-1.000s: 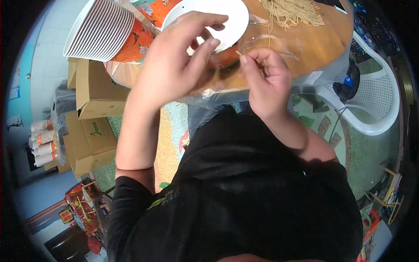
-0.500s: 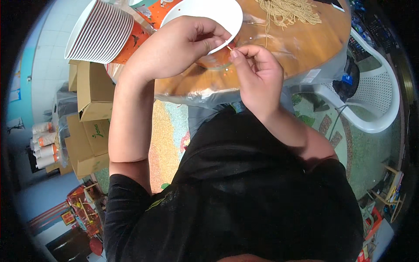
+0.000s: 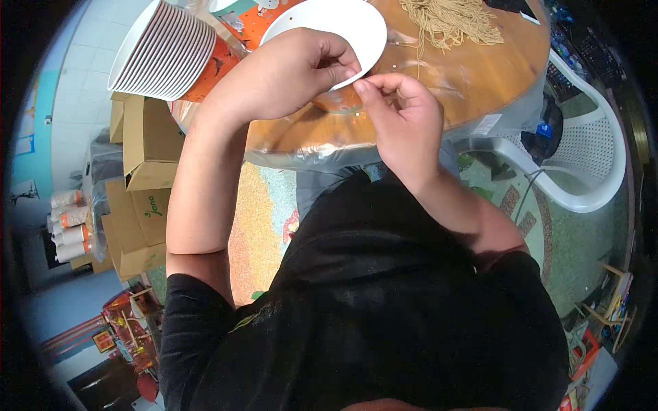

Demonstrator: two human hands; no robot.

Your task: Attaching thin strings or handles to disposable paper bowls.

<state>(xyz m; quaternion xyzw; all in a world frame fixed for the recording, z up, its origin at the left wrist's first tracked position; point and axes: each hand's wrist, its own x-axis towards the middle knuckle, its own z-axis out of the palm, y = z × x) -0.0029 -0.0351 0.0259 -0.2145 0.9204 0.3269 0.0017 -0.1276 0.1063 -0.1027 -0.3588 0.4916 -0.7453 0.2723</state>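
Observation:
A white-lined orange paper bucket (image 3: 367, 31) lies tilted on the table, its open mouth towards me and small holes near its rim. My left hand (image 3: 288, 75) is bent over it, thumb and forefinger pinched together at the rim's near right edge. Right beside those fingertips, my right hand (image 3: 408, 113) is closed in a pinch on a thin tan cord that the fingers now almost wholly hide. The two hands' fingertips nearly touch. At the far side of the table lies a loose bundle of tan cords (image 3: 452, 20).
A plastic-covered round wooden table (image 3: 480, 82) stands before me. Nested paper buckets (image 3: 164, 51) lean at the far left, above open cardboard boxes (image 3: 154, 147). A white plastic chair (image 3: 589, 195) with a dark bag (image 3: 545, 130) stands at the right.
My fingertips have come closer together at the bucket's rim, and the bit of cord that showed between them is now hidden. The bucket has shifted slightly to the right in view.

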